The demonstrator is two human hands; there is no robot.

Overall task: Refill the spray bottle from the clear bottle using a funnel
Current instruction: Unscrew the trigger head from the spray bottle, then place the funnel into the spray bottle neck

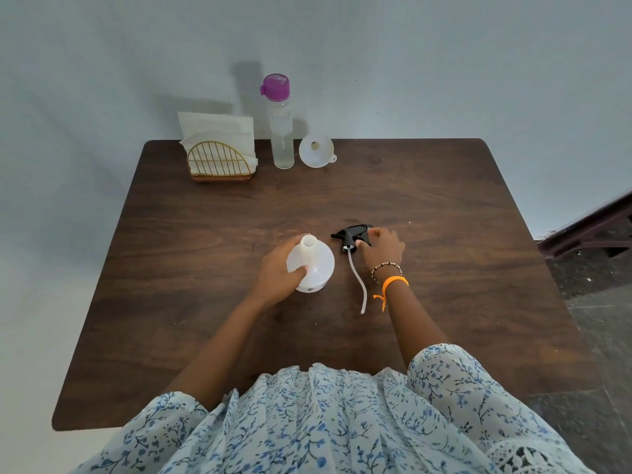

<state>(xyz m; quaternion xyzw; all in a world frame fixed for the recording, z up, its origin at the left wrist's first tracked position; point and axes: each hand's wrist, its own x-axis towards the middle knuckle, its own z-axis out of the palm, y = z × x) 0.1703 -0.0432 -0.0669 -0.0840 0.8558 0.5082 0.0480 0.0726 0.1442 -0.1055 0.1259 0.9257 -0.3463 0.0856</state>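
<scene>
Steadying the uncapped spray bottle [313,265] mid-table, the left hand [278,275] grips it while the right hand [381,249] holds the removed trigger head [352,236] against the table [444,268]. Funnel [316,150] and capped clear bottle [282,131] wait untouched at the far edge; placing the funnel and pouring remain.

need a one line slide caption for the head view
Left hand steadies the uncapped spray bottle while the right hand holds its black trigger head on the table.

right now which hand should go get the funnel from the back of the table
Right. The funnel lies nearer the right hand, which only needs to drop the sprayer head; the left hand steadies the spray bottle.
</scene>
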